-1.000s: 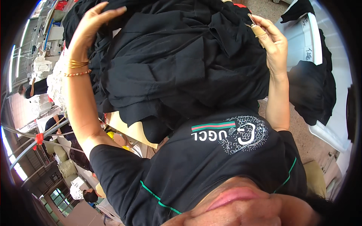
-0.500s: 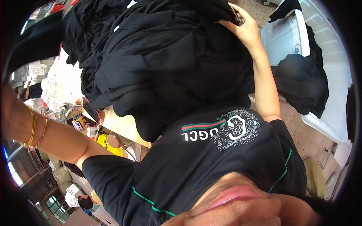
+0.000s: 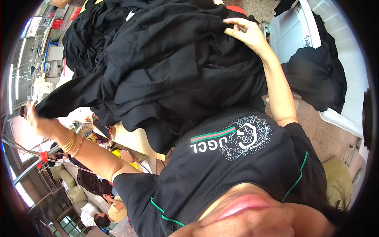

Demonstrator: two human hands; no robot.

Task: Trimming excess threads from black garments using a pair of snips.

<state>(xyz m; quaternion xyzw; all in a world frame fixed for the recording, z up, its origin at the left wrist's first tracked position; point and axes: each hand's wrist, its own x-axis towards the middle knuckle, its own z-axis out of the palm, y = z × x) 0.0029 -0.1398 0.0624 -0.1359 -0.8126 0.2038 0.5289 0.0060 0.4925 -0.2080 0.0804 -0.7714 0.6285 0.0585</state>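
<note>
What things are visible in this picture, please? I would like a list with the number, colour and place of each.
Cloth pile: one, black, centre to upper left; layers not countable
Plastic tub: at least one, white, right side
Draped cloth: count unclear, black, over the tub
Board: one, tan, below the pile
Bundles: several, pale green, lower left
Co-worker: at least one, tan top, lower left
Red tie: one, red, left
Background clutter: many, mixed, left; too small to tell
T-shirt: one, black, worn by the person
Bracelets: at least two, gold and reddish, left wrist
Left hand: one, bare, far left, holding cloth
Right hand: one, bare, upper right, at the pile
</note>
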